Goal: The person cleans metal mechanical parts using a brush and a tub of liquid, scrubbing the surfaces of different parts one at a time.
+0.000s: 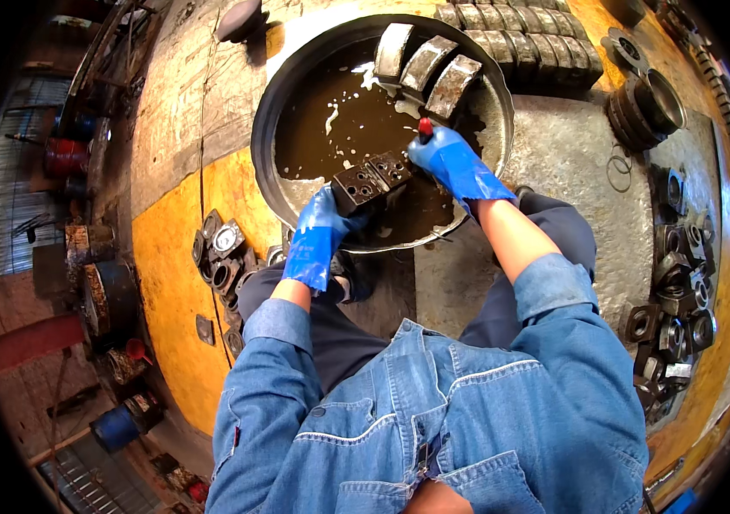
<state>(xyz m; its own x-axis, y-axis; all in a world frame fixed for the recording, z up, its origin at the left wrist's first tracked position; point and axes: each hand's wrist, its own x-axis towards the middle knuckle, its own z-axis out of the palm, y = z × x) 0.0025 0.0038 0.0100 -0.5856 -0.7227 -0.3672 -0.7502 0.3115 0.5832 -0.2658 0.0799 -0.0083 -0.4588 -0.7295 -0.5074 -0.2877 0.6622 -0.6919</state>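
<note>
Both hands wear blue rubber gloves. Over a wide round metal basin (264, 128) of murky brown liquid, my left hand (317, 238) is closed on the lower left end of a dark metal block (360, 185). Several holes pierce the block's upper face. Just right of the block, my right hand (451, 161) is closed round a tool with a red handle (425, 127). The red end sticks up out of the fist; the tool's working end is hidden. Three curved metal blocks (427, 64) lean at the basin's far right rim, beyond my right hand.
Rows of similar blocks (536, 51) stand behind the basin at right. Stacked metal rings (646, 107) stand farther right. Several dark metal parts lie in a left pile (226, 257) and a right pile (673, 300). Drums, one a blue drum (116, 427), line the far left.
</note>
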